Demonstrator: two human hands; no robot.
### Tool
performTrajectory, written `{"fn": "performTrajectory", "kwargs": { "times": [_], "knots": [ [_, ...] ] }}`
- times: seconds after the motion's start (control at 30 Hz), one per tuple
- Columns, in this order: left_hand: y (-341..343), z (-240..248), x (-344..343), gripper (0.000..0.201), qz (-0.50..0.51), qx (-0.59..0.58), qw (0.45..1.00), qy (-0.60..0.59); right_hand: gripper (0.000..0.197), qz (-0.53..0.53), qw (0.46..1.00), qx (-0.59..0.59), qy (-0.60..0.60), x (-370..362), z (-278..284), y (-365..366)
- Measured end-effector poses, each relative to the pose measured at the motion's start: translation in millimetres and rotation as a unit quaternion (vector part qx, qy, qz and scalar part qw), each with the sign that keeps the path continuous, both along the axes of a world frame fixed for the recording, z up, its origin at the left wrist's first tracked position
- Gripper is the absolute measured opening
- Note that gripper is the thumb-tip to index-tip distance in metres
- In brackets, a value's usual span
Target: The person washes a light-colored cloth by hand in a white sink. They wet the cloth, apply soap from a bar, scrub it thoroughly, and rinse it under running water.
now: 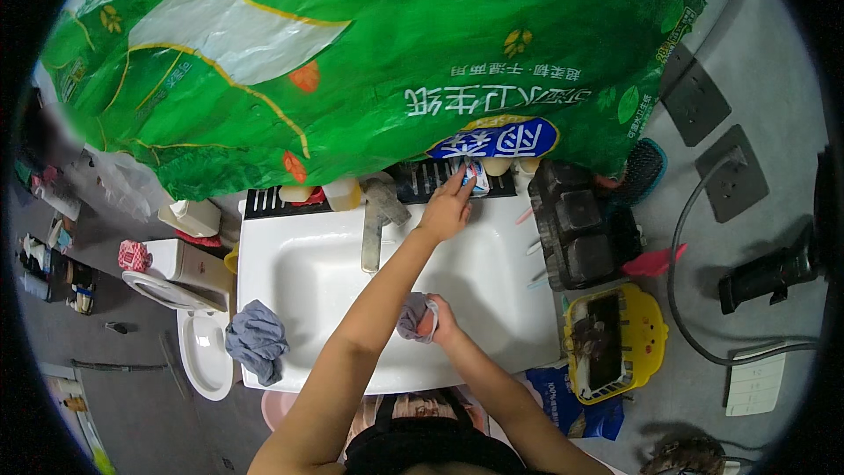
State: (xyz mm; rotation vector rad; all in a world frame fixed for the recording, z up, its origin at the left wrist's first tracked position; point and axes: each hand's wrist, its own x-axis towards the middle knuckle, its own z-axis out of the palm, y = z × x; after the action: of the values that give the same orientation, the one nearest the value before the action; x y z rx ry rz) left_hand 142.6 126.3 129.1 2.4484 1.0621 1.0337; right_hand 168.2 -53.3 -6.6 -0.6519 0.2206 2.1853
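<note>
My left hand point(447, 211) reaches across the sink to the black slatted rack point(428, 179) at its back edge. Its fingers close on a small white packet point(477, 178) with blue and red print; part of the packet is hidden by the fingers. Over the basin of the white sink point(303, 286), my right hand point(442, 318) is closed on a crumpled grey-purple cloth point(411, 317) with a pale edge. The grey tap point(373, 233) stands left of my left hand. A second, blue-grey cloth point(257, 340) lies bunched over the sink's left front corner.
A large green plastic pack point(369, 53) overhangs the rack. On the right are a black compartment tray point(580, 229), a hairbrush point(646, 171) and a yellow basket point(655, 343) holding a dark phone-like slab. A hair dryer point(769, 277) hangs farther right. A toilet point(204, 343) stands left.
</note>
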Motion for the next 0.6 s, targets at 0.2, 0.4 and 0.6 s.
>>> {"fn": "performTrajectory", "kwargs": {
  "times": [0.2, 0.4, 0.6],
  "knots": [
    [-63, 4, -18, 0.042, -0.045, 0.073, 0.995, -0.044, 0.043, -0.021, 1.0, 0.007, 0.006, -13, 13, 0],
    [-167, -74, -128, 0.015, 0.067, -0.125, 0.969, -0.203, 0.044, 0.006, 1.0, 0.015, 0.016, -35, 7, 12],
    [-167, -146, -180, 0.054, 0.204, -0.493, 0.736, -0.417, 0.05, 0.031, 0.999, 0.03, -0.024, -74, 5, 30]
  ]
}}
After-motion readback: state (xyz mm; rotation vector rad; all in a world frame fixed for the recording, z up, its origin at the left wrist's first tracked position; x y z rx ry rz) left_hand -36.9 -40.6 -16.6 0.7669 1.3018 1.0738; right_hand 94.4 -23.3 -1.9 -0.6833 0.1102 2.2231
